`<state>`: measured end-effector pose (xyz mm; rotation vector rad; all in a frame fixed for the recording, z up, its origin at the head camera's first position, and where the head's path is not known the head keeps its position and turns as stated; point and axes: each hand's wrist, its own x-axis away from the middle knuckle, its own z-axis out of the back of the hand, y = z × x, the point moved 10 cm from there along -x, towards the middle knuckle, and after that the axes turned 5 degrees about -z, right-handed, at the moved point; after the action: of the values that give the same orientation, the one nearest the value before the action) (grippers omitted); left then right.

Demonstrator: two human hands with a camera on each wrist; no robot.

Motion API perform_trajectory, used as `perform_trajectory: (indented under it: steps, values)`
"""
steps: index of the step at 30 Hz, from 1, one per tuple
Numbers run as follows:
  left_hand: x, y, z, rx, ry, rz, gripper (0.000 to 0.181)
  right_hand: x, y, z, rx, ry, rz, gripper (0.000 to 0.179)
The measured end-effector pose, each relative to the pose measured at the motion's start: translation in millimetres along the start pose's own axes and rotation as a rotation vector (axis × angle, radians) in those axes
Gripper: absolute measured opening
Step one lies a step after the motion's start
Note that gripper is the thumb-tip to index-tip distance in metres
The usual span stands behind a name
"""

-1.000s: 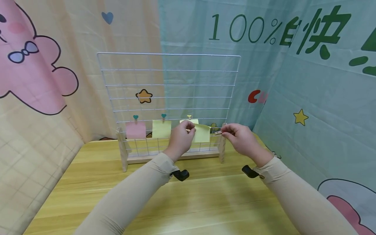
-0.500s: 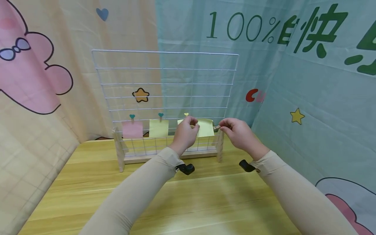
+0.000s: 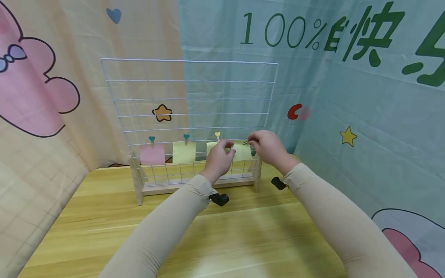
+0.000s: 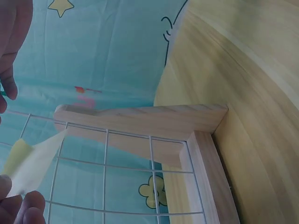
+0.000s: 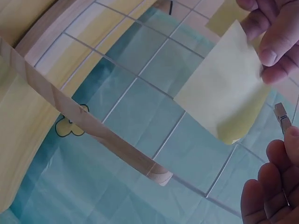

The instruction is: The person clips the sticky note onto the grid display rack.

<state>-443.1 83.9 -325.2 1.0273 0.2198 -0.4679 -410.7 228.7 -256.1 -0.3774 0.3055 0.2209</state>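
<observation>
My left hand (image 3: 218,161) pinches a pale yellow sticky note (image 3: 242,151) by its left edge, in front of the wire grid (image 3: 189,99). In the right wrist view the note (image 5: 217,86) has a curled lower corner. My right hand (image 3: 270,148) is by the note's upper right and pinches a small wooden clothespin (image 5: 281,116), which is apart from the note in that view. Left along the grid hang a pink note (image 3: 152,155) and a yellow-green note (image 3: 184,153), each under a teal heart clothespin. A third note (image 3: 211,146), under a yellow heart clothespin (image 3: 217,134), is partly hidden behind my left hand.
Wooden feet (image 3: 136,181) and a wooden base bar (image 3: 163,190) hold the grid upright on the wood-grain table (image 3: 222,239). Printed curtains (image 3: 222,34) hang close behind it and along the right side (image 3: 375,166).
The note has gone up and flattened against the grid area. My right hand has moved left and up with the clothespin, toward the note's upper edge. The head view has shifted slightly.
</observation>
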Motion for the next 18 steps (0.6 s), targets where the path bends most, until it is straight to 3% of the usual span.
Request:
perform_trajectory:
  steps: [7,18]
  values:
    - [0.6,-3.2,-0.7,-0.008,-0.009,-0.007,0.036,-10.5,-1.8,-2.8,0.078,0.016,0.001,0.019]
    - [-1.0,-1.3,0.6,-0.034,-0.015,-0.065,0.041,-20.1,5.8,-5.4,0.102,0.042,-0.028,0.018]
